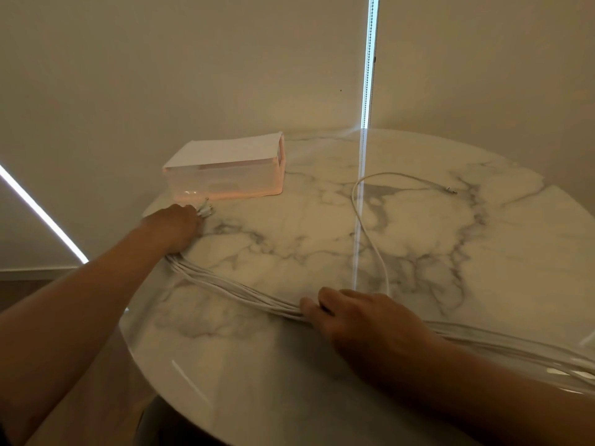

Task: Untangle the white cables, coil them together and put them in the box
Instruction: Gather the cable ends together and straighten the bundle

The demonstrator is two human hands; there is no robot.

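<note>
Marble table (322,239) bears box (225,183); left hand (178,226), right hand (363,320) hold white cables (231,288).

Left hand (175,226) stretched forward, clenched, right hand (363,320) nearer, fingers curled

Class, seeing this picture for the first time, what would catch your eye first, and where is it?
A bundle of white cables stretches across the marble table between the left hand, gripping its plug ends, and the right hand, holding it nearer the camera. Just beyond the left hand stands a translucent box; one loose cable curves away on the right.
</note>
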